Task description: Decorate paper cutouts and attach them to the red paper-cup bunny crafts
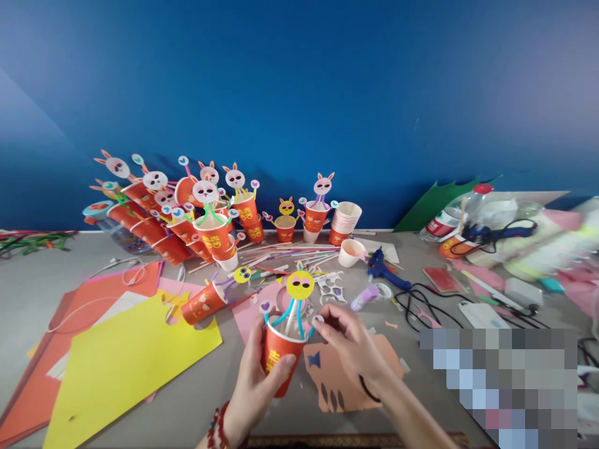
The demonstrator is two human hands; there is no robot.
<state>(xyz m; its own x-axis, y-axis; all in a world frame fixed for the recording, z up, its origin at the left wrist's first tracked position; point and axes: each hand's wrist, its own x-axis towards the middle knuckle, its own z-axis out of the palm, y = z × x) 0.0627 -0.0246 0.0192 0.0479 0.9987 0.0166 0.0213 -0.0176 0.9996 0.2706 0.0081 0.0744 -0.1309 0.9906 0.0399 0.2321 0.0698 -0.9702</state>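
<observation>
My left hand (255, 374) is wrapped round a red paper cup (277, 349) with yellow print, held upright above the table. Out of the cup rises a yellow paper rabbit face (300, 285) with blue stems around a white one. A small white disc with a purple heart (265, 307) tips the left blue stem. On the right stem, the fingertips of my right hand (349, 343) pinch a similar small paper disc (318, 319), partly covered by the fingers. Beneath my right hand lies a peach paper sheet (334, 393) with cut-out holes.
Several rabbit-topped cups (210, 240) crowd the back left, near a stack of paper cups (345, 221). Another red cup (204, 303) lies tipped on yellow card (131, 355). To the right are a glue stick (365, 298), a blue glue gun (386, 269) and black cables (421, 308).
</observation>
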